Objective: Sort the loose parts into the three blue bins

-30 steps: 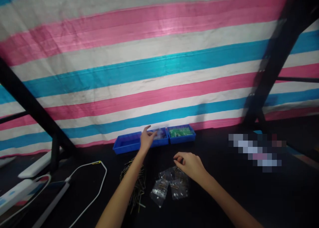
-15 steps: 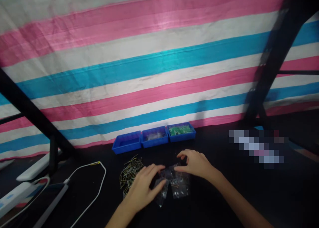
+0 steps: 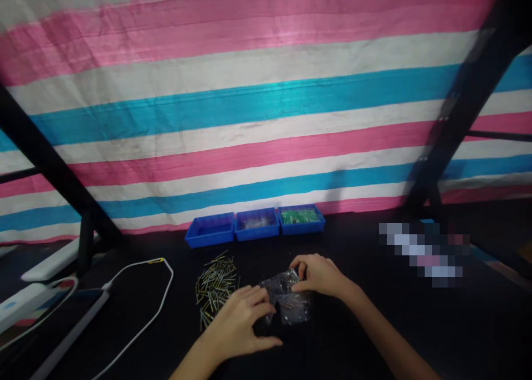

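Note:
Several small clear plastic bags (image 3: 295, 309) lie on the black table, with thin brownish pieces visible inside. My right hand (image 3: 322, 276) curls at the upper right of these bags, thumb and fingers closed around the edge of one. To their left, my left hand (image 3: 241, 322) has its fingers bent and its thumb stretched wide apart. Its fingertips are over the left edge of the bags, and nothing shows in its grasp. Beside that hand spreads a loose pile of thin metal pins or screws (image 3: 216, 283), partly hidden by it.
Behind stand three blue trays: an empty-looking left tray (image 3: 210, 241), a middle tray (image 3: 257, 235) with clear packets, and a right tray (image 3: 302, 229) with green items. A white cable (image 3: 160, 308), a tablet-like device (image 3: 62, 335) and power strips (image 3: 27, 307) lie left. Black frame legs flank the table.
My left hand has moved down slightly, its thumb swinging away from the bags. My right hand's fingers have closed in on the bag's edge. The camera view has shifted a little.

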The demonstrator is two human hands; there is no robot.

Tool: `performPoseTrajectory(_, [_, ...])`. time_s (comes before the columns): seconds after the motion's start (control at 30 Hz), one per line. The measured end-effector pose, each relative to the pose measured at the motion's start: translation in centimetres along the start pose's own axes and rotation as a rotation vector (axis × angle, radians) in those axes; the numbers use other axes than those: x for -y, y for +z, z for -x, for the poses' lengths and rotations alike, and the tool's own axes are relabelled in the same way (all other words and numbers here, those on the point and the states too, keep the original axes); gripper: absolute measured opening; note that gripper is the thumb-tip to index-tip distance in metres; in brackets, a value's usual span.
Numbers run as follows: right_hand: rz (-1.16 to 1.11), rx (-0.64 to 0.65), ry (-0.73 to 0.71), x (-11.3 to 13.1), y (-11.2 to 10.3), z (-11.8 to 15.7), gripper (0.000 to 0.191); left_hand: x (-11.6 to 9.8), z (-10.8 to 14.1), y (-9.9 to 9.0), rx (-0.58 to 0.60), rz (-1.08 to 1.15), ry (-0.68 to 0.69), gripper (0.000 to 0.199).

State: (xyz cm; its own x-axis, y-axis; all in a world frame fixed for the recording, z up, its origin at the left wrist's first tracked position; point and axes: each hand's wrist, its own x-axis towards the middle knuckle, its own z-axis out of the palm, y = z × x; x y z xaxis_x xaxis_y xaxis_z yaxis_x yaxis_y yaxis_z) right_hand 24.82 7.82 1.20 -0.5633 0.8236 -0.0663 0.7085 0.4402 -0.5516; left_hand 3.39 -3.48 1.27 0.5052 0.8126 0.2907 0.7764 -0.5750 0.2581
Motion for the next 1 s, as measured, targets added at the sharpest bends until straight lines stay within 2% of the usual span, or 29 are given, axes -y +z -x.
performPoseTrajectory(0.13, [-0.049,-0.049,0.007,0.2,0.4,-0.3,0.027,0.0,-2.4,0.0,-0.172,0.048,0.027,0.025])
performPoseTrajectory(0.3, [-0.114,-0.121,-0.001,0.1,0.7,-0.5,0.025,1.0,-4.6,0.6,-0.397,0.240,-0.129,0.019])
performPoseTrajectory(0.43, [-0.224,-0.231,-0.014,0.3,0.4,-0.8,0.020,1.1,-4.2,1.7,-0.450,0.322,-0.248,0.019])
performPoseTrajectory(0.57, [-0.430,-0.328,-0.087,1.0,0.8,-1.0,0.021,1.1,-3.6,2.0,-0.488,0.411,-0.395,0.025])
performPoseTrajectory(0.63, [-0.572,-0.276,-0.086,1.6,1.3,-1.0,0.024,1.1,-3.7,2.0,-0.486,0.518,-0.459,0.027])
performPoseTrajectory(0.77, [-0.843,-0.112,-0.054,2.9,2.4,-0.8,0.031,1.2,-3.9,2.1,-0.408,0.857,-0.527,0.019])
performPoseTrajectory(0.83, [-0.909,-0.073,-0.081,3.4,2.8,-0.6,0.033,1.3,-4.0,2.2,-0.437,0.982,-0.551,0.019])
performPoseTrajectory(0.93, [-0.897,-0.070,-0.111,3.8,2.8,-0.4,0.038,1.5,-4.0,2.3,-0.546,0.985,-0.569,0.018])
performPoseTrajectory(1.0, [-0.850,-0.126,-0.133,3.9,2.6,-0.3,0.031,1.5,-3.9,2.0,-0.570,0.909,-0.547,0.016])
